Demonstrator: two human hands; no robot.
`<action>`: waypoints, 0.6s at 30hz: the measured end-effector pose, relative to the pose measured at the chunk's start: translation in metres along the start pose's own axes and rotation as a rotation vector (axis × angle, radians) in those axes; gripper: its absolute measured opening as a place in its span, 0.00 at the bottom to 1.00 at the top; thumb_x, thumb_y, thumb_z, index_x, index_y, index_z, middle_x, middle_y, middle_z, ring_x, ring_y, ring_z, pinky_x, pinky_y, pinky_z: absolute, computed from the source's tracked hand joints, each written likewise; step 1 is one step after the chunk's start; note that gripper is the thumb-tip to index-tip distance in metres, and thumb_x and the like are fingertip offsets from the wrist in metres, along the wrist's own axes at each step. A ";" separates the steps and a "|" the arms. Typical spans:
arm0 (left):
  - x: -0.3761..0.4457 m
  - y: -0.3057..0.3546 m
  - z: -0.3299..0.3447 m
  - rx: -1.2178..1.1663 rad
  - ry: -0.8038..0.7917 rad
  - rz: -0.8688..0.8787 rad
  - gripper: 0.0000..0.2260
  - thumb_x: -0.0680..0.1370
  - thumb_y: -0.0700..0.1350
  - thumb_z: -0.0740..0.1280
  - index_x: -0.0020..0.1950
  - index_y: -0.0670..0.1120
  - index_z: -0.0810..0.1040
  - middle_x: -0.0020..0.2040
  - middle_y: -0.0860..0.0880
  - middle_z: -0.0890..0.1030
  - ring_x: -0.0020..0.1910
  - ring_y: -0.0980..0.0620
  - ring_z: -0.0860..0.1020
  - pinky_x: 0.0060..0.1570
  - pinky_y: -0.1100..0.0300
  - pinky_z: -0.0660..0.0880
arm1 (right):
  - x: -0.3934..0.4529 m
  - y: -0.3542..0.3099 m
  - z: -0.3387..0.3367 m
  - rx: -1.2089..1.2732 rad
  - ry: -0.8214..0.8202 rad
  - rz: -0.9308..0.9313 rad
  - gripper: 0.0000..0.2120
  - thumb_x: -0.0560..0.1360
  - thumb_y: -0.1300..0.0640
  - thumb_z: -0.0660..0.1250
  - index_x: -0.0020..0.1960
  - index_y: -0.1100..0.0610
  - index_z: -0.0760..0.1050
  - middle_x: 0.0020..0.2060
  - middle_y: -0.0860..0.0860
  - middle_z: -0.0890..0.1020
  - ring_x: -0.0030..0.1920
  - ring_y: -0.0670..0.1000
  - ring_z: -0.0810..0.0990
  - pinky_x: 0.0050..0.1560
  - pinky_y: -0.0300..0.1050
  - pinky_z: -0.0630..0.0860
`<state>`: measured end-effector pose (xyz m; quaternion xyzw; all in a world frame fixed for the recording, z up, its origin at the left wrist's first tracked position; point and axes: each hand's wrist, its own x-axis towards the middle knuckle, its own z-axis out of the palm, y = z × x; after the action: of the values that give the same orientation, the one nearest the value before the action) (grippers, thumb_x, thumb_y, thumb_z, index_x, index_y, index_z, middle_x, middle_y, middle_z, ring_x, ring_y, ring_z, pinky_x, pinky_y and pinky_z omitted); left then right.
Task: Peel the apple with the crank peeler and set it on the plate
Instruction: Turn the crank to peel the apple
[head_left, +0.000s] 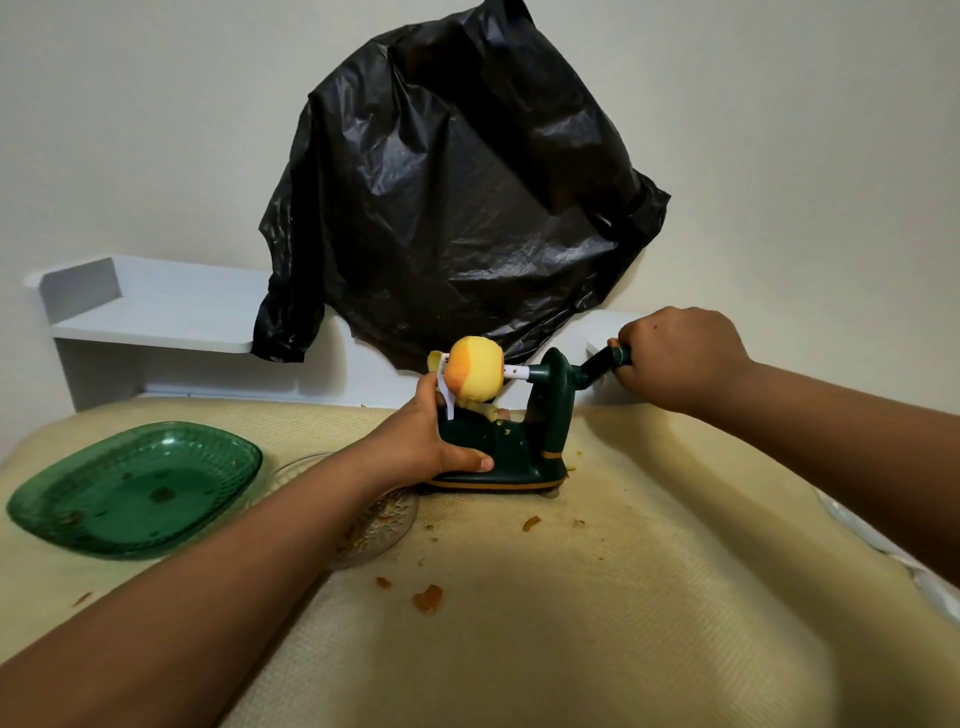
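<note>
One green plate (132, 488) sits empty near the left edge of a table covered by a cream woven mat (597, 597), likely kept within reach to receive the fruit once peeled. Just to its right, partly hidden under the left forearm, lies one clear glass dish (387, 522) with bits of peel in it. The left hand (434, 441) is clamped around the base of the one dark green crank peeler (524, 441), thumb along its front lower edge, apparently pinning the machine down so it does not shift while cranking. The single apple (475, 375) is skewered on the peeler's horizontal shaft above that hand; most of it shows pale yellow flesh, and an orange band of skin remains at its left end, so peeling looks nearly finished. A white blade arm (448, 392) rests against the unpeeled end. At the far right edge, the right hand (675, 356) is closed around the crank handle (605, 359). About five small peel scraps (427, 597) dot the mat toward the near edge. One black plastic bag (457, 197) hangs on the wall behind.
</note>
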<state>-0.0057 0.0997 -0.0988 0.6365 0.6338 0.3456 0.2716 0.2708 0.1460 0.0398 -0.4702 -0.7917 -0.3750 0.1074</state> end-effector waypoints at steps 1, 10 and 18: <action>0.000 0.000 0.000 0.001 0.001 0.001 0.57 0.62 0.62 0.81 0.79 0.60 0.46 0.72 0.49 0.71 0.59 0.51 0.74 0.49 0.62 0.72 | 0.003 0.000 0.001 -0.006 -0.006 0.008 0.16 0.79 0.46 0.58 0.36 0.51 0.70 0.28 0.48 0.69 0.25 0.47 0.63 0.27 0.38 0.53; -0.001 0.002 0.000 0.000 0.022 0.005 0.55 0.64 0.60 0.82 0.79 0.59 0.48 0.73 0.48 0.71 0.65 0.47 0.75 0.58 0.57 0.75 | 0.029 0.004 0.008 0.000 0.012 0.028 0.16 0.77 0.48 0.59 0.32 0.52 0.66 0.28 0.49 0.70 0.26 0.49 0.64 0.28 0.39 0.56; -0.003 0.003 0.000 -0.059 -0.007 0.009 0.56 0.64 0.59 0.81 0.79 0.62 0.46 0.70 0.51 0.71 0.64 0.48 0.75 0.57 0.58 0.74 | 0.054 0.003 0.022 0.019 -0.012 0.077 0.17 0.78 0.47 0.57 0.32 0.51 0.67 0.29 0.48 0.72 0.27 0.48 0.67 0.27 0.38 0.57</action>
<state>-0.0036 0.0964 -0.0970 0.6322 0.6197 0.3631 0.2907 0.2479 0.1980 0.0544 -0.5015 -0.7772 -0.3601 0.1215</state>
